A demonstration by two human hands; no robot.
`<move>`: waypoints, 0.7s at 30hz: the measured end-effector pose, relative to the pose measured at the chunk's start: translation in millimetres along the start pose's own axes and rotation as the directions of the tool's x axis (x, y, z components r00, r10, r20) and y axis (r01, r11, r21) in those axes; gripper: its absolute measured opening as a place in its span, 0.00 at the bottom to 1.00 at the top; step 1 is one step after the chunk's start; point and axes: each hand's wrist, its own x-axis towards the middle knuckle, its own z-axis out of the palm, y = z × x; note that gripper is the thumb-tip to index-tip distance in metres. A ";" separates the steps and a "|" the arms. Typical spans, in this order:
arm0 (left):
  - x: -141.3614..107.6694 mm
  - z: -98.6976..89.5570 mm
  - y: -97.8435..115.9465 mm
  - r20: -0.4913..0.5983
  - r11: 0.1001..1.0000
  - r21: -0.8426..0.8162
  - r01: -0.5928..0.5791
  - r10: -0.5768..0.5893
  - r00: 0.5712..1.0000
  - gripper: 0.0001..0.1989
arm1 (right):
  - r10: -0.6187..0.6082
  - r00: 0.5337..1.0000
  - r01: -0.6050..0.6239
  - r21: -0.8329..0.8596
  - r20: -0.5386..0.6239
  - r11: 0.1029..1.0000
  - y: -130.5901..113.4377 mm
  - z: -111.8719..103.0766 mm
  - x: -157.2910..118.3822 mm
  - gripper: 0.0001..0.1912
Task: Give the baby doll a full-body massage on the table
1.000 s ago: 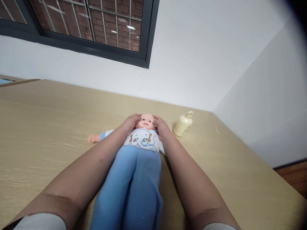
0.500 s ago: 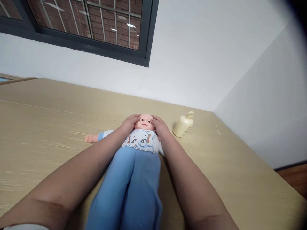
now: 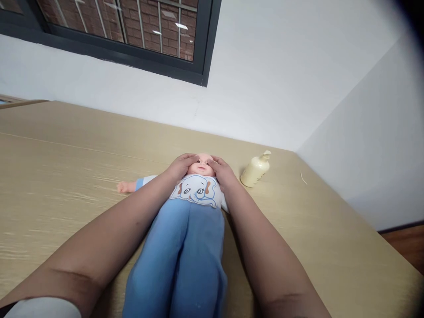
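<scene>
Doll laid face up on table, dressed in blue trousers and white top printed with elephant face; head clasped between fingers of left hand and right hand.

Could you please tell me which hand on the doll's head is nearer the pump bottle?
The right hand: it touches the doll's head on the side toward the pump bottle; the left hand is opposite.

Both hands touch the face of the doll, fingers near its eyes.
</scene>
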 end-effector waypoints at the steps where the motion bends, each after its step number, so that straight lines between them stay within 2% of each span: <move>1: -1.2 -0.1 0.2 0.017 1.000 -0.030 0.004 -0.004 1.000 0.22 | 0.026 1.000 -0.025 0.046 -0.003 0.999 -2.8 1.1 -2.8 0.29; 7: -8.6 -0.4 2.8 0.091 0.987 -0.151 0.055 -0.042 0.995 0.20 | 0.109 0.994 -0.112 0.169 0.027 0.979 -17.5 4.4 -17.4 0.33; 11: -9.2 -1.3 2.3 0.064 0.982 -0.173 0.076 -0.066 0.996 0.19 | 0.139 0.990 -0.138 0.194 0.008 0.971 -19.7 3.1 -20.0 0.34; 16: -6.5 -3.6 -0.8 0.049 0.977 -0.192 0.087 -0.079 0.996 0.19 | 0.118 0.992 -0.125 0.178 0.051 0.976 -19.7 1.1 -19.5 0.33; 21: -4.6 -4.0 -2.5 0.028 0.978 -0.193 0.082 -0.078 0.997 0.19 | 0.142 0.990 -0.139 0.157 -0.003 0.978 -20.5 2.1 -18.3 0.32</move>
